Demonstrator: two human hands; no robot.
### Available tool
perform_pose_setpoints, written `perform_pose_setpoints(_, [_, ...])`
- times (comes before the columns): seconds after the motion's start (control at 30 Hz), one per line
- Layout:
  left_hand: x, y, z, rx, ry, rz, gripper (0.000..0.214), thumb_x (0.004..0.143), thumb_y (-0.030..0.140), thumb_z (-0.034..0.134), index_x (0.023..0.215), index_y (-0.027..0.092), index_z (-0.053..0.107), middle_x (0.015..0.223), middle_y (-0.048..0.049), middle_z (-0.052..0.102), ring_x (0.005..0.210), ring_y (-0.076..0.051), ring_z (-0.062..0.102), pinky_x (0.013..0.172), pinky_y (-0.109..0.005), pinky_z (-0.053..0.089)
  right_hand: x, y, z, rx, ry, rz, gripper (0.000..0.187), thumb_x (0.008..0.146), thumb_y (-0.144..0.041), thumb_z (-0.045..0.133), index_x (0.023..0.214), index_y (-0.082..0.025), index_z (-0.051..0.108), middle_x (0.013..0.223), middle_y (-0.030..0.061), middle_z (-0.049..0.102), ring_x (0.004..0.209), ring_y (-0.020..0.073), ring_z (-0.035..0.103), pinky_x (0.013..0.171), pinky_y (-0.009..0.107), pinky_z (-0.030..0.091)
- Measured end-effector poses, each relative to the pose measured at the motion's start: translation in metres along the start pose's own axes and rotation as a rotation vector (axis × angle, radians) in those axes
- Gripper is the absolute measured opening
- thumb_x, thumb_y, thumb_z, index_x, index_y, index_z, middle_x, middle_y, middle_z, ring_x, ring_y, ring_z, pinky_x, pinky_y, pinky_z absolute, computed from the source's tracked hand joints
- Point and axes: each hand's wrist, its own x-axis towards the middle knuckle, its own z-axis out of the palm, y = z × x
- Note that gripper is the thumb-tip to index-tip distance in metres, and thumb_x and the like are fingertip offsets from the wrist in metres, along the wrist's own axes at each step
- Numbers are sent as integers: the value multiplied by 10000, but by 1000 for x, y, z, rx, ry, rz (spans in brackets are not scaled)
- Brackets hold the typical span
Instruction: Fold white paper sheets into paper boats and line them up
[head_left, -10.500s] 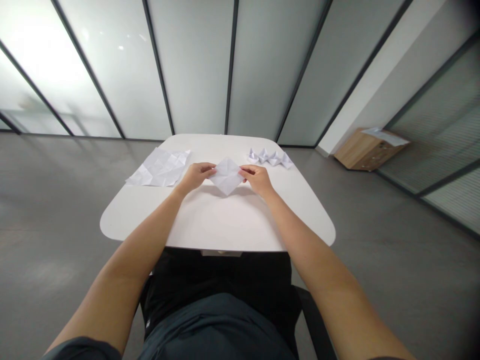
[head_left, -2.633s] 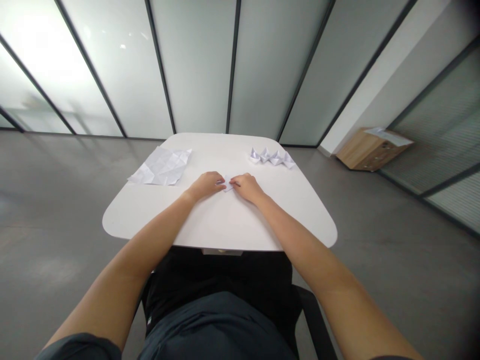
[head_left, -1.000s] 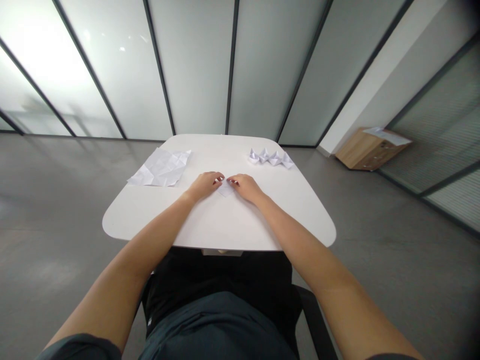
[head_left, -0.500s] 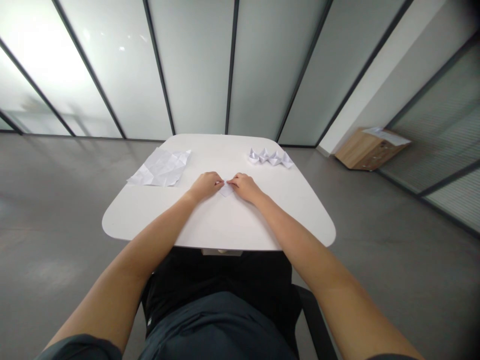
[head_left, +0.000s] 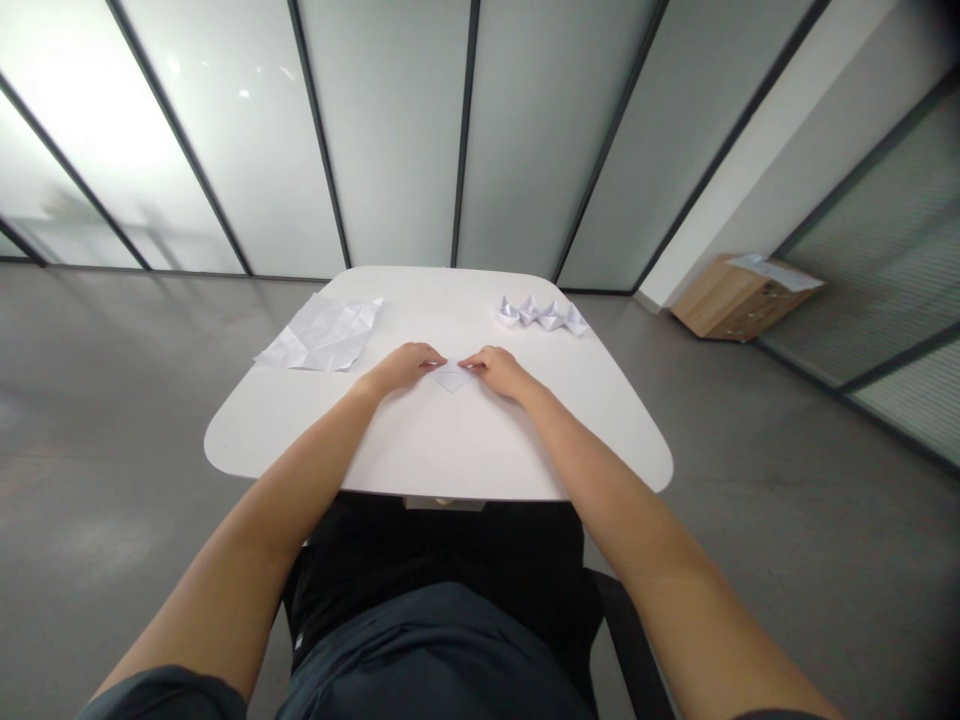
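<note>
A small folded piece of white paper (head_left: 451,377) lies on the white table in front of me, one point of it facing my body. My left hand (head_left: 409,366) has its fingers closed at the paper's left side. From the right, my right hand (head_left: 495,370) pinches the opposite side. Both sets of fingertips partly cover the paper's upper edge. The finer folds are too small to make out.
Creased white sheets (head_left: 322,333) lie at the table's left. Several folded paper pieces (head_left: 541,314) stand in a row at the back right. The white table (head_left: 450,450) has rounded corners. A wooden box (head_left: 742,298) sits on the floor by the right wall.
My hands have moved slightly apart toward the paper's two sides. More of the folded paper shows between them. The sheets and the row of folded pieces stay where they were.
</note>
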Motion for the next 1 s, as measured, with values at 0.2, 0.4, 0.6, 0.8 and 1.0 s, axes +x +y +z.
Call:
perform_pose_setpoints(0.2, [1,-3,-3,14,-34,4,354,982,223,566,1257,258,787,1349,-37,747,1240,-210,689,1147,-334,457,-1,1,-6,-34,-32,9,328,1030,-241,608,1259,-376,799,1197,75,763,1107,256,678,948,322,496])
perform_pose_setpoints(0.4, [-3,-1,-6,-68,6,-113,283,971,311,608,1135,310,838,1254,30,786,1215,-210,714,1113,-285,482,-1,4,-7,-11,-14,-26,290,1019,-253,630,1216,-349,820,1163,63,775,1067,223,692,939,296,493])
perform_pose_setpoints(0.6, [-7,2,-8,-75,61,-177,243,937,371,657,1049,289,856,1130,9,823,1099,-219,751,1031,-288,525,-5,8,-8,61,24,-101,255,969,-193,665,1115,-283,853,1057,47,787,968,187,701,911,268,491])
perform_pose_setpoints(0.8, [-8,20,-9,4,108,-199,198,887,375,712,973,255,844,1025,-42,820,950,-236,749,913,-317,552,-7,-2,-10,50,43,-64,197,980,-294,665,1051,-252,844,1018,49,773,937,187,682,888,276,480])
perform_pose_setpoints(1.0, [-4,27,-3,-28,129,-234,160,889,305,728,1033,260,781,1045,-32,801,942,-211,737,893,-311,548,-8,-14,-7,75,76,0,111,955,-293,717,1002,-234,798,995,37,772,899,181,669,823,273,463])
